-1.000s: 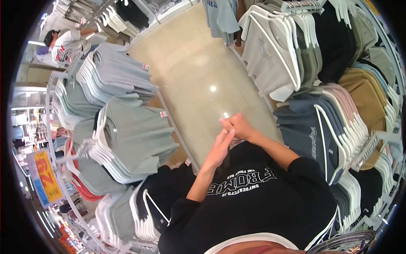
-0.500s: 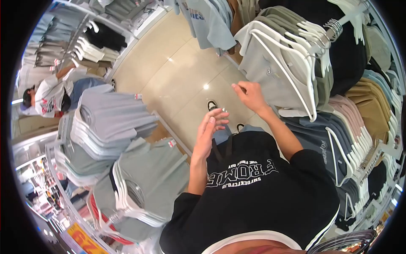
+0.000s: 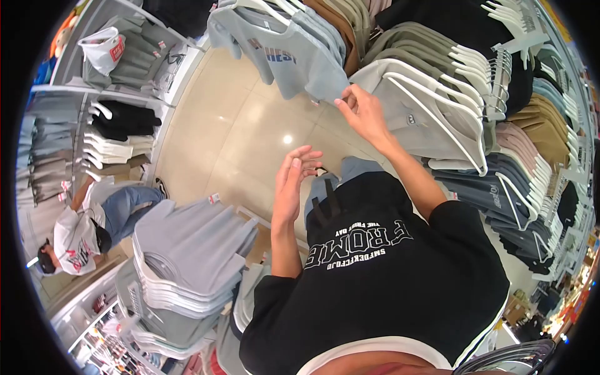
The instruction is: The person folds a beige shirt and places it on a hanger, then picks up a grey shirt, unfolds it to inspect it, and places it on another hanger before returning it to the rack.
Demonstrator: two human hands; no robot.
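My left hand point(image 3: 296, 173) is raised over the floor in front of my black shirt point(image 3: 362, 269), its fingers loosely spread and nothing in it. Farther forward and to the right, my right hand point(image 3: 365, 114) has bent fingers with the thumb apart. Its fingertips are at the lower edge of a light blue-grey shirt point(image 3: 284, 47) on a hanger; whether they touch it is unclear. Right beside that hand hangs a light grey shirt point(image 3: 400, 115) with a small chest print, a white hanger point(image 3: 437, 119) lying over it.
Racks of hung shirts in olive, tan point(image 3: 547, 134), pink and dark blue point(image 3: 484, 187) line the right. At the lower left are pale grey shirts point(image 3: 187, 240). A person point(image 3: 78, 240) in a white top is beside the left shelves. Tiled floor point(image 3: 234, 125) runs between the racks.
The view has turned, bringing more of the light blue-grey shirt in. My right hand has moved forward to its edge. My left hand remains raised and open. The other person appears lower.
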